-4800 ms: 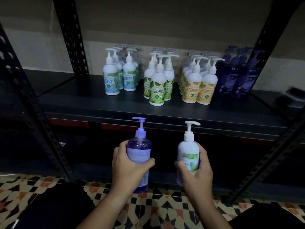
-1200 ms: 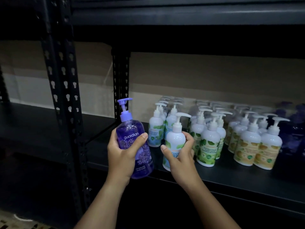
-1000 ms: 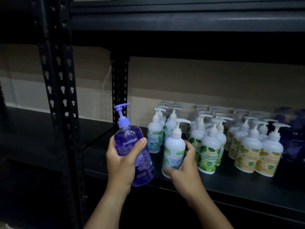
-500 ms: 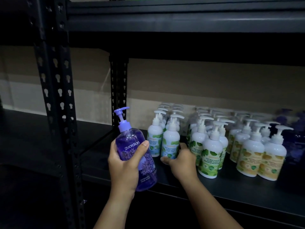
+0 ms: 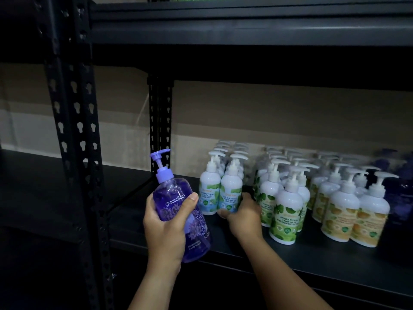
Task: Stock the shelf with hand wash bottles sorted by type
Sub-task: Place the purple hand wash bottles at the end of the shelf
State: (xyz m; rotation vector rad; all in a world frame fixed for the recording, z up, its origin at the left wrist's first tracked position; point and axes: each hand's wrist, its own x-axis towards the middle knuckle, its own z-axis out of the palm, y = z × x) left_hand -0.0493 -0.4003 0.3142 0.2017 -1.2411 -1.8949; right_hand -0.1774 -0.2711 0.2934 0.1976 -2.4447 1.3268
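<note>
Our right hand point(image 5: 242, 212) has its fingers curled round the upright cool mint bottle point(image 5: 231, 193) on the shelf point(image 5: 312, 253), while our left hand point(image 5: 166, 229) grips the tilted purple Guardian bottle point(image 5: 178, 209), whose row point(image 5: 400, 189) lies far right.

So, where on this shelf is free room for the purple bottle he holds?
Bare shelf lies left of the cool mint bottles, toward the upright post, and along the front edge. Crowded: white bottles stand in tight rows to the dark purple group far right.
</note>
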